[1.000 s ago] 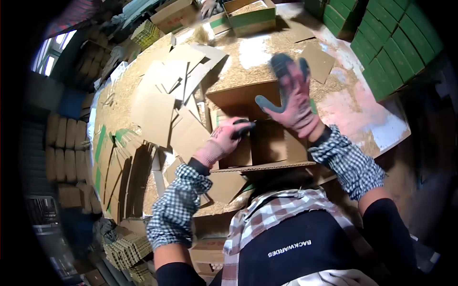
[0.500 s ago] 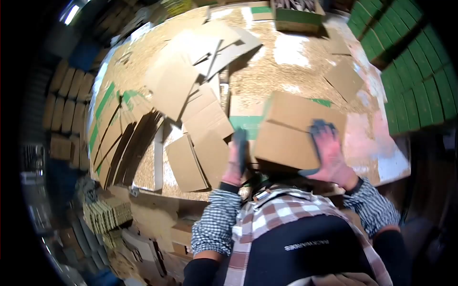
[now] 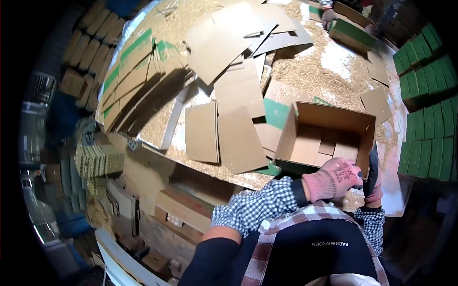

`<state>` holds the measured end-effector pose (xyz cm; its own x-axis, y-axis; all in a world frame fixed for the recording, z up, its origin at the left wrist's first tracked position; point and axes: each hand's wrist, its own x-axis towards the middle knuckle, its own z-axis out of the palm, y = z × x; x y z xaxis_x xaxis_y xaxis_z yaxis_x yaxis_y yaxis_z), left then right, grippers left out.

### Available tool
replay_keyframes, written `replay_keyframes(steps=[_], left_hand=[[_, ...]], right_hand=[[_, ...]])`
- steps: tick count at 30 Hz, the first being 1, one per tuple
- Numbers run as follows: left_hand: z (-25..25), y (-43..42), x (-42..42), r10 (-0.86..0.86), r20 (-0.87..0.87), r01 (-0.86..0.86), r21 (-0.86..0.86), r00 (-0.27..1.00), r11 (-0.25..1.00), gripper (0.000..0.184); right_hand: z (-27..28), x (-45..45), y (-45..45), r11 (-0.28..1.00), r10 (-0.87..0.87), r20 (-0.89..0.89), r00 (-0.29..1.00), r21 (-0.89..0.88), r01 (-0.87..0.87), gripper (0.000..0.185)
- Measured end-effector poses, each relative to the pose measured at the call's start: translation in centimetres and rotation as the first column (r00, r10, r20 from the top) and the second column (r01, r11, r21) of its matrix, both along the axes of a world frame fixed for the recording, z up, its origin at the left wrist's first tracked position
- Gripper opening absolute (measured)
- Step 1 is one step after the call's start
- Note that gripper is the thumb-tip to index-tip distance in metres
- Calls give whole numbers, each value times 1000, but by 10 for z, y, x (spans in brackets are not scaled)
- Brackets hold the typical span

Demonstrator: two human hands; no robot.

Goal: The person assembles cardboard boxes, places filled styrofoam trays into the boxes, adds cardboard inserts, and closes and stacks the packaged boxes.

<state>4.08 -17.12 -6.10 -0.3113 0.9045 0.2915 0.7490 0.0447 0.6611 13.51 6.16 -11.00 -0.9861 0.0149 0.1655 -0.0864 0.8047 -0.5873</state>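
Observation:
An open cardboard box (image 3: 305, 140) sits upright at the near right of the table, its inside bare and its bottom flaps folded flat. My left hand (image 3: 334, 178), in a pink glove with dark fingertips, reaches across to the box's near right corner, fingers curled at the rim. Against the outside of the right wall lies my right hand (image 3: 373, 178), gloved too, with its fingers stretched out. Left of the box, flat cardboard sheets (image 3: 238, 128) overlap on the table. A green-printed cardboard piece (image 3: 276, 114) lies just behind the box's left side.
Wood shavings (image 3: 305, 62) cover much of the table. Flattened green-striped cartons (image 3: 129, 71) lean at the left. Green boxes (image 3: 427, 157) are stacked at the right. Another person's gloved hand (image 3: 328, 16) is by a green carton (image 3: 352, 35) at the back.
The box has turned from a closed side facing up to its open top facing up. My left hand has crossed right to its near corner. Another person's hand has appeared at the back.

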Motion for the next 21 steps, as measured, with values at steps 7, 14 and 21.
replay_keyframes(steps=[7,14,21], left_hand=[[18,-49,-4,-14,-60,27,219,998,975,17],[-156,-288,-51,916,-401,-734,-621,-6,-277,79],[-87,-175,-130,919,-225,-945,-43,325,324,63]], right_hand=[[-21,5,30,659,-727,264,633,12,752,42],[-29,-43,-25,816,-508,4,861,324,479,54],[-15,-81,-59,892,-432,123,893,207,403,55]])
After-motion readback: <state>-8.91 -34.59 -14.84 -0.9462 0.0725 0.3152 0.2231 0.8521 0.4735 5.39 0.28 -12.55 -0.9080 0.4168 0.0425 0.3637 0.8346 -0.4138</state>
